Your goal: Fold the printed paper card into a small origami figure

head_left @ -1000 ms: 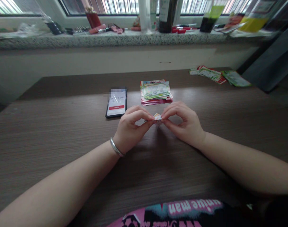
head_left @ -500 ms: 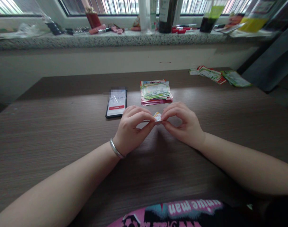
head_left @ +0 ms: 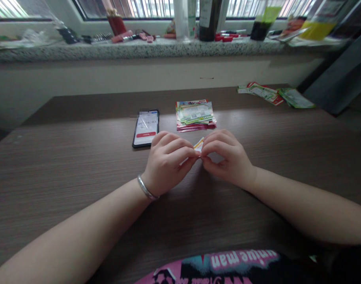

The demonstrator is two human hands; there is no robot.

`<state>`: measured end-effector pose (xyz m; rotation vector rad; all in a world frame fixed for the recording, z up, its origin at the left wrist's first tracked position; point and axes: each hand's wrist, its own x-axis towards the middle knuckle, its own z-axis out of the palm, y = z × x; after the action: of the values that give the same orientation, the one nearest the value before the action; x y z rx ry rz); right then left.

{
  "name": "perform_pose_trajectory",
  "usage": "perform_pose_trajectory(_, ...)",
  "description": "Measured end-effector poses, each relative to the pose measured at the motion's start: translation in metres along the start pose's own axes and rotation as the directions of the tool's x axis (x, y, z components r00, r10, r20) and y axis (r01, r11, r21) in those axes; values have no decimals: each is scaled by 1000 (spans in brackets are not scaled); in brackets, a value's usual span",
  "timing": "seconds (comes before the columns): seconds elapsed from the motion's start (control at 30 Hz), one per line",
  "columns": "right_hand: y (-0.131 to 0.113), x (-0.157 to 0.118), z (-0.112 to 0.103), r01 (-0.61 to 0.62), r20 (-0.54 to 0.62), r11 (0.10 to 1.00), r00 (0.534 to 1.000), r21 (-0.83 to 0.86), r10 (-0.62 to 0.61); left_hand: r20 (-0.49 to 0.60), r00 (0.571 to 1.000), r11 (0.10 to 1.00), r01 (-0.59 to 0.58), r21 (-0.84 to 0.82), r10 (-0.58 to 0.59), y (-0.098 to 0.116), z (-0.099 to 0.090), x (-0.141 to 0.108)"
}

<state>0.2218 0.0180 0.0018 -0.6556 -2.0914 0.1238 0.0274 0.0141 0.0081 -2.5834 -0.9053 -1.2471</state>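
Note:
A small piece of printed paper (head_left: pixel 199 145), white with orange, shows between my fingertips above the table. My left hand (head_left: pixel 170 161), with a silver bangle at the wrist, pinches its left side between thumb and fingers. My right hand (head_left: pixel 226 157) pinches the right side, its fingertips touching those of my left. Most of the paper is hidden by the fingers. Just beyond the hands lies a stack of green and red printed packets (head_left: pixel 196 114). A phone (head_left: pixel 146 129) with a lit timer screen lies behind my left hand.
More green and red packets (head_left: pixel 266 94) lie at the table's back right corner. Along the back, a stone windowsill (head_left: pixel 156 49) holds bottles, cups, red pens and small items. The brown table (head_left: pixel 64 157) spreads around both arms.
My left hand has shifted slightly right, closing the gap between the fingertips. The paper's visible part has tilted and is more covered by the fingers.

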Motion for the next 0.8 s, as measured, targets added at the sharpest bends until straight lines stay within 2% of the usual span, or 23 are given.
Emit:
perform_pose_trajectory(0.13,-2,0,1,22,13,1000,1000,-18,-21,22,1000,1000,-2,0,2,2,0,0)
perform_pose_trajectory(0.33,-2,1,0,-58,-21,996,998,-62,57,10,996,996,92,-12,-91,0,2,-1)
perform_pose_trajectory(0.57,2,-1,-1,-39,68,996,997,-85,45,99,994,996,-45,81,37,-3,-2,0)
perform_pose_trajectory(0.67,4,-1,1,-39,75,993,996,-116,48,100,994,994,-58,95,49,-4,-3,0)
perform_pose_trajectory(0.8,8,0,3,33,86,987,996,-160,-19,110,992,994,-69,88,59,-3,-1,-1)
